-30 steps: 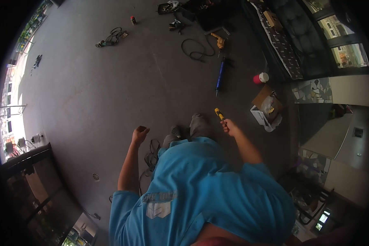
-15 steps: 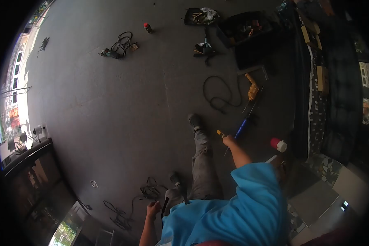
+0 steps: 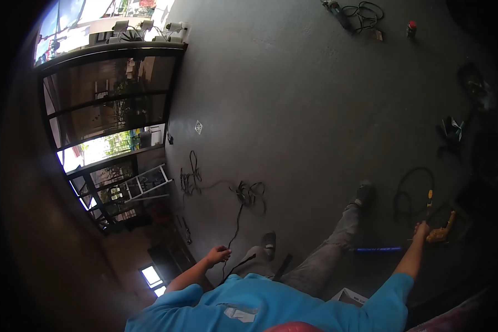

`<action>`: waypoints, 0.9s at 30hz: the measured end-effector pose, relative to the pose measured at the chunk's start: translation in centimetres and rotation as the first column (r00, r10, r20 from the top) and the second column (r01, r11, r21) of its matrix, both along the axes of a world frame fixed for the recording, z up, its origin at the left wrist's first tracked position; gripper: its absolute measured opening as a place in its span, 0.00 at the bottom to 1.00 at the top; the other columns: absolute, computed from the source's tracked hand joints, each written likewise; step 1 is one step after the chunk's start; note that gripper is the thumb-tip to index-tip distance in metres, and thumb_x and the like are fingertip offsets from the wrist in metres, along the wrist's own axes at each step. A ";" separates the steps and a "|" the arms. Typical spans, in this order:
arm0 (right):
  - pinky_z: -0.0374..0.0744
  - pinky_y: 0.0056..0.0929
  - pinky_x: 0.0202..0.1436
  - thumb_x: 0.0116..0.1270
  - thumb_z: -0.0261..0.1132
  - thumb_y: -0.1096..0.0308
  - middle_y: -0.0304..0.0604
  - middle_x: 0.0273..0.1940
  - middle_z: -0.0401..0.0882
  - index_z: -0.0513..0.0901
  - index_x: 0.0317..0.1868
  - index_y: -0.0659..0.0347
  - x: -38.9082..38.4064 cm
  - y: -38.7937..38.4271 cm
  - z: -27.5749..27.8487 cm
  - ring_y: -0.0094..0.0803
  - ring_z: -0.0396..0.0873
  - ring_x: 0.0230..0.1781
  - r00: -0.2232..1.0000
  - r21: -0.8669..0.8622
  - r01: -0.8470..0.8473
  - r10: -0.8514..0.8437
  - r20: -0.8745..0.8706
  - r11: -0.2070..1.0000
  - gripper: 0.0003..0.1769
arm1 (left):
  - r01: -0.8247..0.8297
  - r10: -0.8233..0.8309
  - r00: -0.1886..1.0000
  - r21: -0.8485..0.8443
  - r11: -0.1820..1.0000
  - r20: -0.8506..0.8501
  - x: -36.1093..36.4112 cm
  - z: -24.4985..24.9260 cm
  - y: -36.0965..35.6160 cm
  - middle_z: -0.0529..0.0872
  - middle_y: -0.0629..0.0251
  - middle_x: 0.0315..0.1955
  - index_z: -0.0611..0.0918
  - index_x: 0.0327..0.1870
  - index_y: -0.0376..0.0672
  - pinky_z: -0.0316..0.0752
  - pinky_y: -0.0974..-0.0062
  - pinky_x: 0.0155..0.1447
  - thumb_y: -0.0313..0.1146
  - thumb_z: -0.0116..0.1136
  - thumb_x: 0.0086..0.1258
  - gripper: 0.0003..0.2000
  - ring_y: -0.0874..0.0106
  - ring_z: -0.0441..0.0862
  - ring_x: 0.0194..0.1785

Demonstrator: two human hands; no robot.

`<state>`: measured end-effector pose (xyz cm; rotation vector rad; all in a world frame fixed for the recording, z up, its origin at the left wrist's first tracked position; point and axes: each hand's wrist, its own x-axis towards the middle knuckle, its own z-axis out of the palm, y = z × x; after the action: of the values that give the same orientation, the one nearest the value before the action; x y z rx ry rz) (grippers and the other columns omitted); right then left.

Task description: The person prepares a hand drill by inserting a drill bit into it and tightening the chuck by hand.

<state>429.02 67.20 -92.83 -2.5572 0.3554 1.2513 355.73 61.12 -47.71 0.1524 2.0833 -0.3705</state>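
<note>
My left hand (image 3: 219,255) is closed on a black cable (image 3: 237,224), which runs up from my fingers to a loose tangle on the grey floor. Farther right, my right hand (image 3: 421,229) grips the lower end of a thin tool with a yellow handle (image 3: 430,197), the handle pointing away from me. Right beside that hand lies an orange-yellow power drill (image 3: 439,233), its dark cord looped on the floor above. A blue rod-like tool (image 3: 377,249) lies to the left of the hand.
More cable (image 3: 191,180) lies near the glass doors, with a metal ladder (image 3: 144,185) by them. A green power tool (image 3: 337,15) and a red-capped can (image 3: 411,30) are on the far floor. A white box (image 3: 349,297) is beside my leg. Dark items lie at right.
My view has swung left, bringing the doors and ladder into sight. My left hand now has the cable at its fingers. My right hand still holds the yellow-handled tool, now close to the drill.
</note>
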 end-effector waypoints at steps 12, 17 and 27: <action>0.71 0.30 0.20 0.65 0.55 0.66 0.43 0.24 0.76 0.73 0.43 0.59 -21.6 3.4 17.6 0.31 0.73 0.19 0.891 -0.027 -0.269 0.238 -0.387 0.963 0.09 | -0.337 0.329 0.941 0.159 0.928 0.073 -7.4 1.8 -13.2 0.83 0.61 0.31 0.80 0.43 0.35 0.78 0.74 0.38 0.44 0.67 0.60 0.20 0.73 0.80 0.33; 0.74 0.33 0.33 0.68 0.53 0.62 0.47 0.40 0.76 0.70 0.59 0.59 -34.1 15.0 24.4 0.34 0.73 0.31 0.850 0.128 -0.373 0.394 -0.350 0.919 0.21 | -0.257 0.248 0.966 0.167 0.952 0.075 -15.6 -3.8 -17.3 0.84 0.59 0.33 0.81 0.43 0.34 0.77 0.71 0.38 0.48 0.65 0.60 0.23 0.70 0.81 0.35; 0.75 0.33 0.32 0.67 0.53 0.65 0.47 0.38 0.75 0.70 0.56 0.64 -59.6 31.7 33.5 0.35 0.72 0.30 0.674 0.303 -0.616 0.686 -0.275 0.727 0.19 | -0.431 0.335 0.878 0.870 0.241 0.342 -37.8 -2.6 9.8 0.83 0.63 0.35 0.80 0.39 0.40 0.75 0.72 0.41 0.46 0.66 0.60 0.18 0.73 0.80 0.38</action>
<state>369.39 98.91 -59.36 -2.3273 -0.6749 1.9106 317.92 70.94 -50.28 0.3095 1.8903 1.2182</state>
